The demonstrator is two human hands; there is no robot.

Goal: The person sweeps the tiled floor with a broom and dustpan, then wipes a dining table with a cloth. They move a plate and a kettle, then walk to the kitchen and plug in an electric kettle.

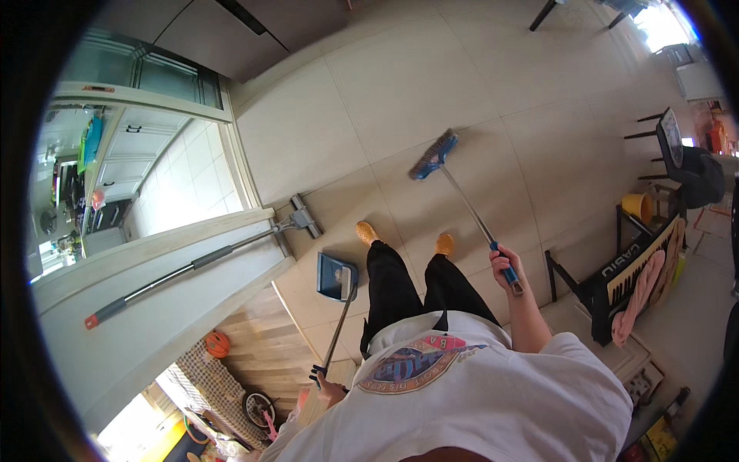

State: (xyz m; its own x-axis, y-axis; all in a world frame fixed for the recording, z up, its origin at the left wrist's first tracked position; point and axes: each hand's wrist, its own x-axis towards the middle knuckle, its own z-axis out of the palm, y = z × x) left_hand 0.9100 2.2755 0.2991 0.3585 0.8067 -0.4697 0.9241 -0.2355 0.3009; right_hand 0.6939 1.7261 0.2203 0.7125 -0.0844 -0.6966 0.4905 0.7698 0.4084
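My right hand (507, 268) grips the blue handle end of a broom (469, 205). The broom's blue head with dark bristles (432, 157) lies out ahead of my feet, over the tiled floor. In my left hand (330, 390) is the upper end of a long-handled dustpan (336, 330). The blue pan (332, 276) rests on the floor beside my leg, with a pale comb edge on one side and a little debris inside. Orange shoes (367, 232) cover my feet, which stand apart between the broom head and the dustpan.
A sponge mop (213, 255) leans against the white wall end by a doorway to a white-tiled kitchen (185, 167). On the right stand a Casio keyboard (641, 260) on a black stand, a yellow bucket (637, 207) and chairs (687, 161). A basketball (217, 344) lies on the wood floor at lower left.
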